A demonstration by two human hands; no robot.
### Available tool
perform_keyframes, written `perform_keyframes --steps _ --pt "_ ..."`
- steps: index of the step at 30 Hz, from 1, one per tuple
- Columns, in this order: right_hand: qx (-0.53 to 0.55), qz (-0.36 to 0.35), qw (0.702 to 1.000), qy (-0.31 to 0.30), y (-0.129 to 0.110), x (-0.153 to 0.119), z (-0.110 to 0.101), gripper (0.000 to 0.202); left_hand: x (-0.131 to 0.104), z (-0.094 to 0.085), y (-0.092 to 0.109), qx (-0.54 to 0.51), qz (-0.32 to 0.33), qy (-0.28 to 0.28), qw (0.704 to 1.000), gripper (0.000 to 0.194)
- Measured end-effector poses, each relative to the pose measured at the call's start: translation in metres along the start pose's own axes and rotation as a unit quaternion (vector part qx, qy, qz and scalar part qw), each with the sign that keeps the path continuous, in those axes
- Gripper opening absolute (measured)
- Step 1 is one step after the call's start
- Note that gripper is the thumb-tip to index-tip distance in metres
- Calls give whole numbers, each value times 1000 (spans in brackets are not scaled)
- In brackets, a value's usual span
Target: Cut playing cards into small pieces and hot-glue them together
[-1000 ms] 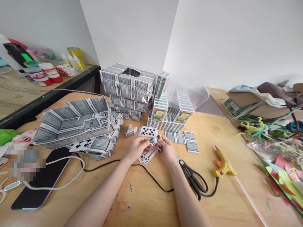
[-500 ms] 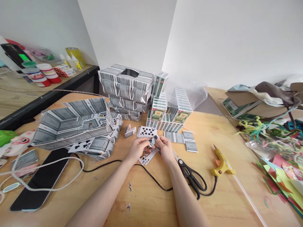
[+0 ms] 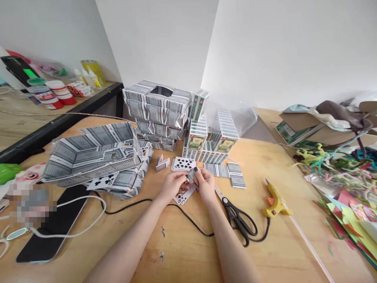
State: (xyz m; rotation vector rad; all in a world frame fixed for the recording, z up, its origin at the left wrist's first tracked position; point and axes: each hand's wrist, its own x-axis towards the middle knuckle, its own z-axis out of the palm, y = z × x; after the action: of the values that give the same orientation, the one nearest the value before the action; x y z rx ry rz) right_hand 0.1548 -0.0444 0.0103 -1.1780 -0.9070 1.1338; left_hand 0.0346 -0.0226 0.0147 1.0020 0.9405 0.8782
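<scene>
Near the middle of the desk, my left hand (image 3: 173, 186) and my right hand (image 3: 206, 185) pinch a small patterned playing card (image 3: 191, 175) between thumbs and fingers. It looks folded or bent, and fingers cover part of it. Beneath the hands lie loose face-up cards (image 3: 184, 197). Just beyond them is a stack of cards (image 3: 183, 164) topped by a ten of spades. A folded card (image 3: 161, 163) stands to its left. Several face-down cards (image 3: 237, 181) lie right of the hands. Black-handled scissors (image 3: 235, 216) rest beside my right forearm.
On the left sits an open box made of cards (image 3: 88, 177), near a black phone (image 3: 55, 230) and a white cable. A card-covered box (image 3: 157, 104) and card packs (image 3: 225, 131) stand behind. A yellow glue gun (image 3: 277, 202) and craft scraps (image 3: 347, 173) are on the right.
Both hands keep their pinch on the small card, which has tilted slightly. My right fingers have shifted a little. The other things stay in place, apart from a slight view shift.
</scene>
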Motion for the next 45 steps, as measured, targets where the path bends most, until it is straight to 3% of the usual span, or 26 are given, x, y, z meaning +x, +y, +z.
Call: perform_keyframes --steps 4,10,15,20,26,32,37,45 --pt "28 12 1000 -1 2 2 -3 27 0 1 -3 31 22 19 999 18" --pt "73 44 995 -49 3 3 -4 26 0 -2 -7 94 79 14 992 22" --pt "186 87 970 -129 -1 3 -1 26 -1 -4 -8 114 127 25 985 29" --pt "228 95 957 -153 -3 1 1 22 1 -4 -9 128 143 30 981 27" --pt "143 67 981 -111 3 2 1 24 2 -4 -11 152 140 41 978 26" --pt "41 12 999 -32 6 4 1 23 1 -9 0 111 61 -36 991 23" --pt "13 -5 1000 -27 6 4 2 23 1 -10 3 134 68 -22 988 23" --pt "-89 -11 996 -22 12 3 -2 31 5 -10 -9 205 99 -6 974 18"
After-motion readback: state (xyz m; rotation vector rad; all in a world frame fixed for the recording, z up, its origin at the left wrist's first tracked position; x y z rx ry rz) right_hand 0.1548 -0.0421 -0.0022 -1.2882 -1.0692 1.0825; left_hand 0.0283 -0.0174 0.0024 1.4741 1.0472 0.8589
